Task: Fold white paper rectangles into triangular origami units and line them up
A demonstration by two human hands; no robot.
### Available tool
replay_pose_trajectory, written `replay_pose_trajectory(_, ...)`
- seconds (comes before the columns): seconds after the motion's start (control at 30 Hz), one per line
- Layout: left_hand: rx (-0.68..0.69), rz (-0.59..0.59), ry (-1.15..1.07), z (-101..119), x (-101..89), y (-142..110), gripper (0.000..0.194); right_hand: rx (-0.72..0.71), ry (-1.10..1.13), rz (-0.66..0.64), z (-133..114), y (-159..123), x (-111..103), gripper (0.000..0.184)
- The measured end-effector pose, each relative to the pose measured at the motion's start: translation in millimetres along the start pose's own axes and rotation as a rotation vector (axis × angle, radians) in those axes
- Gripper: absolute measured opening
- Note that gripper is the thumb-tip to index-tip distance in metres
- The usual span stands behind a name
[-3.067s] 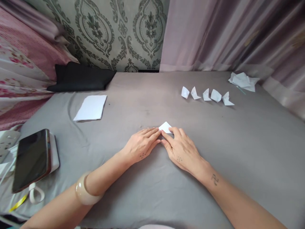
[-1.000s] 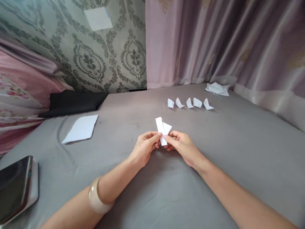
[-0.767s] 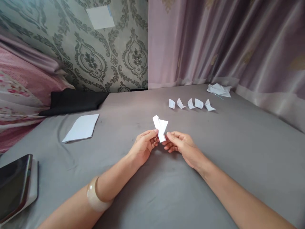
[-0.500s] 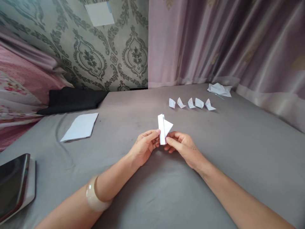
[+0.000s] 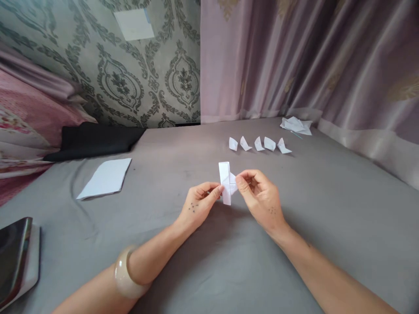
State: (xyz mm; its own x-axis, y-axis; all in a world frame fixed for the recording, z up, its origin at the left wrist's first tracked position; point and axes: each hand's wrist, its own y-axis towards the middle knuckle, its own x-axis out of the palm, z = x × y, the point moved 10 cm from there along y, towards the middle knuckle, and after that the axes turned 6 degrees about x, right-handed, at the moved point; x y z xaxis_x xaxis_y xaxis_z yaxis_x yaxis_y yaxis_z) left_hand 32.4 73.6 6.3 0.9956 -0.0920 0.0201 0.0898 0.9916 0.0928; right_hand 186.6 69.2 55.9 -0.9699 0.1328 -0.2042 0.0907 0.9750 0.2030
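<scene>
A folded white paper (image 5: 225, 183) is held up above the grey cloth, with a tall narrow strip on its left and a pointed flap on its right. My left hand (image 5: 201, 203) pinches the strip's left edge between thumb and fingers. At the flap's right tip, my right hand (image 5: 260, 196) grips the paper between thumb and forefinger. Beyond the hands, several small folded paper pieces (image 5: 270, 144) stand in a row on the cloth.
A stack of white paper sheets (image 5: 106, 179) lies at left. A dark-screened device (image 5: 15, 257) rests on a white object at the lower left. Black cloth (image 5: 98, 140) lies at the back left, and a pile of papers (image 5: 296, 125) by the curtain (image 5: 255, 65).
My right hand has moved up from the paper's lower edge to the flap's tip. The flap now looks tucked differently, and the camera view has shifted slightly.
</scene>
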Motion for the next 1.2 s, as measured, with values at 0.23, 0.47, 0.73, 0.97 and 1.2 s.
replay_pose_trajectory(0.23,0.254,-0.028,0.299,29.8,3.7,-5.6,0.016,-0.168,-0.208,0.1,-17.2,-8.2,-2.8,0.007)
replay_pose_trajectory(0.47,0.133,0.019,0.036,19.1,-1.5,-0.9,0.015,-0.23,-0.219,0.043,-20.9,-11.4,3.9,0.002)
replay_pose_trajectory(0.73,0.001,0.109,-0.275,5.3,-7.7,2.2,0.017,-0.366,-0.252,-0.041,-27.5,-18.1,19.0,0.017)
replay_pose_trajectory(0.97,-0.079,0.093,-0.466,-0.8,-0.6,0.3,0.021,-0.47,-0.325,-0.028,-31.0,-24.5,25.6,0.035)
replay_pose_trajectory(1.2,-0.055,0.095,-0.44,0.3,-3.2,2.3,0.023,-0.503,-0.402,-0.009,-29.9,-26.4,32.2,0.045)
